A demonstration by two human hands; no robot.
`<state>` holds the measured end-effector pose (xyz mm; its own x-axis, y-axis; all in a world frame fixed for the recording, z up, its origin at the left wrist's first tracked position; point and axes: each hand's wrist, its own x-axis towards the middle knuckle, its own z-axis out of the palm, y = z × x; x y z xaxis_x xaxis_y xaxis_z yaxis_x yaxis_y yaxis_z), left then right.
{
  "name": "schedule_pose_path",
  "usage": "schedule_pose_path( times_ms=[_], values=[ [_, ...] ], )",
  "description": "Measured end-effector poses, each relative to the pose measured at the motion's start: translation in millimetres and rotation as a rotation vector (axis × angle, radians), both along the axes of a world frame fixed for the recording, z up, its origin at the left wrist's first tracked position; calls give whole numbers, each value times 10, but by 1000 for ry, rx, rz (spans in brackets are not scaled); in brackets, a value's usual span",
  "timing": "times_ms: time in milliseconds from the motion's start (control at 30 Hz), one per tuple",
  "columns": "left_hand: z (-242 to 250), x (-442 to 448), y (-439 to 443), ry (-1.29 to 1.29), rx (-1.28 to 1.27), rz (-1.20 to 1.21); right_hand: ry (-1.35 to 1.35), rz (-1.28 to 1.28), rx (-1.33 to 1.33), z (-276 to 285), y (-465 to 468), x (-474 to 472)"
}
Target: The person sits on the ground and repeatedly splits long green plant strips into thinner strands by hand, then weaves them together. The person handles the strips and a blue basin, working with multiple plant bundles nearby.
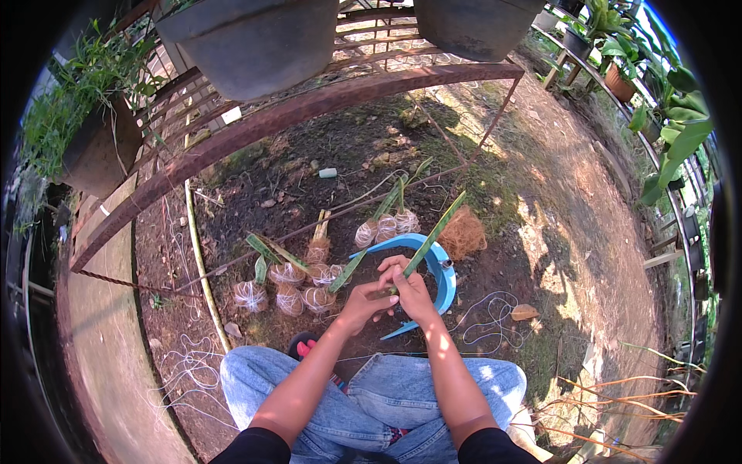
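Observation:
A variegated snake plant leaf (436, 232) slants up from between my hands. My right hand (414, 296) grips it near its lower end. The fingers and thumb of my left hand (365, 304) close about that lower end, which they partly hide. Around and behind my hands curves a blue plastic piece (445, 284), open toward the left. Loose brown coir fibre (464, 233) lies just beyond it. On the soil to the left sit several string-wrapped coir bundles (288, 298), some with leaf cuttings standing out of them. More wrapped bundles (385, 229) stand beyond the blue piece.
Loose white string (493, 316) lies at the right, and more tangled string (191, 362) at the left. A rusty metal rack (324, 101) bearing large planters (261, 46) spans the far side. A thin pole (200, 255) lies left of the bundles. Bare twigs (614, 400) spread at lower right.

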<state>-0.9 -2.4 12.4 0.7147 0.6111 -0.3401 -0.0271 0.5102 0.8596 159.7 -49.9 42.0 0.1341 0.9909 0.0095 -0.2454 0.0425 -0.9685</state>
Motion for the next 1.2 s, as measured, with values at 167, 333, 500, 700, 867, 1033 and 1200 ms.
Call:
schedule_pose_path(
  times_ms=[167,333,500,700,867,1033,1200],
  values=[
    [61,3,53,-8,-82,35,-81,-200,-160,149,39,18],
    [49,81,22,132,118,-31,93,-226,-349,34,32,160],
    [162,69,-6,-32,-196,-50,102,-258,-292,-34,30,147],
    [157,74,-13,-36,-393,-67,-93,-121,-273,-7,-7,154],
    [-38,77,-1,197,-194,-58,-420,-113,-140,48,-6,100],
    [-38,143,-75,267,-67,88,-400,-82,-254,54,-5,-5],
    [-54,140,-102,313,0,173,-420,-86,-272,106,-7,-143]
  ],
)
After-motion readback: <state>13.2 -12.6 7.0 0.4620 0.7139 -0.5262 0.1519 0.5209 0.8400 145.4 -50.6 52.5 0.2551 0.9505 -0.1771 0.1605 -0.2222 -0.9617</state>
